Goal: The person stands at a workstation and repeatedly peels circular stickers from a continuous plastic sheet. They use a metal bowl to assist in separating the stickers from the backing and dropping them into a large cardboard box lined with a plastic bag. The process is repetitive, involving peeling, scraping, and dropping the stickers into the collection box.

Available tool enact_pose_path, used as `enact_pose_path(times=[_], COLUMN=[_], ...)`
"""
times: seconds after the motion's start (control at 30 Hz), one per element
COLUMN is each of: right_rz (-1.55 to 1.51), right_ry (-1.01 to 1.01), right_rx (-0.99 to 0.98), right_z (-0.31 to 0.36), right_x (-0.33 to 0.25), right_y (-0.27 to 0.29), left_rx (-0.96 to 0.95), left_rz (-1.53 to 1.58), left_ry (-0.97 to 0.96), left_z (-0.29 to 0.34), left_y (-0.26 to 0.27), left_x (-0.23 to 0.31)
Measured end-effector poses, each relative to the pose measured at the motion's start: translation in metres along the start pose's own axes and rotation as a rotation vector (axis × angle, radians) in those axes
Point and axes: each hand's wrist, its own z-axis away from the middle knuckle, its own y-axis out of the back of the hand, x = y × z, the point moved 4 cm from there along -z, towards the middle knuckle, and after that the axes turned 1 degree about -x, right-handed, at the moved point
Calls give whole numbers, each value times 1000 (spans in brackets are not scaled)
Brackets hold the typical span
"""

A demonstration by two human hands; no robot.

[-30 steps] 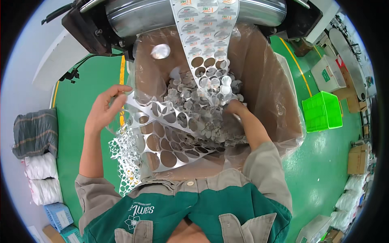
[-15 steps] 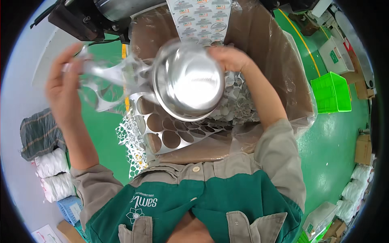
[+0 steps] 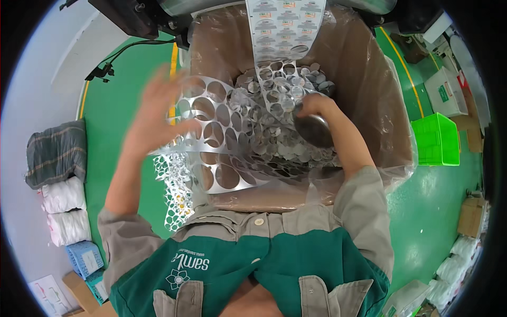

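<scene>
A punched foil strip, full of round holes, hangs down from a printed foil sheet into a lined box. My right hand grips a metal bowl by its rim; the bowl is tilted low over the loose foil discs in the box. To the left, my left hand is blurred, its fingers and thumb spread apart. Beside its thumb a wide piece of punched foil web stretches across the box's left side. More foil web lies over the near left edge.
The large box has a brown plastic liner. Tangled foil scrap hangs outside it at the left. Dark machine parts and a cable reach in above. A bright green crate stands on the floor at right; wrapped bundles are stacked at left.
The bowl went from high above the box down toward the discs, with my right hand on it. My left hand moved right and its fingers spread; the foil there now lies across the box edge.
</scene>
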Motion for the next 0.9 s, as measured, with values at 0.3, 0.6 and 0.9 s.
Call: enact_pose_path(times=[0.3, 0.6, 0.9], right_rz=[-1019, -1917, -1797], right_ry=[437, 1112, 905], right_rx=[684, 55, 483], right_z=[103, 81, 99], right_x=[-59, -46, -45], right_y=[178, 137, 163], left_rx=[-486, -484, -653], left_rz=[-65, 290, 50], left_ry=[-266, -136, -113], left_z=[-26, -32, -15], left_y=[-99, 14, -74], left_x=[23, 43, 28])
